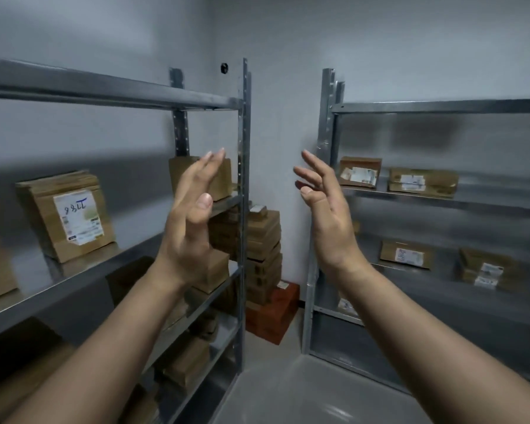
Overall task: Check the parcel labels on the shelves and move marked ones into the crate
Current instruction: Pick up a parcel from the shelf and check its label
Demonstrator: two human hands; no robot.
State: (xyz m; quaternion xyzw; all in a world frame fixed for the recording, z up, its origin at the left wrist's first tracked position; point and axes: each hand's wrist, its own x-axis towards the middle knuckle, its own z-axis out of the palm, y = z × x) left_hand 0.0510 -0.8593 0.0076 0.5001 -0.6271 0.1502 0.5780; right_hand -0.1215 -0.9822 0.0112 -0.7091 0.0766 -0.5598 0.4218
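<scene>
We are holding our left hand [193, 215] and right hand [326, 218] up empty, fingers loose, at mid-frame while the pen-marked parcel [69, 217] is sitting on the shelf [80, 280] at frame left, risking being overlooked among lookalikes.

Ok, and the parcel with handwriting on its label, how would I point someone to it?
Start at the metal shelving unit on the left wall and take the shelf below its top one. The cardboard parcel leans there, left of the left hand. Only it shows a big white label with blue handwriting across the top; the boxes near it show plain cardboard.
</scene>
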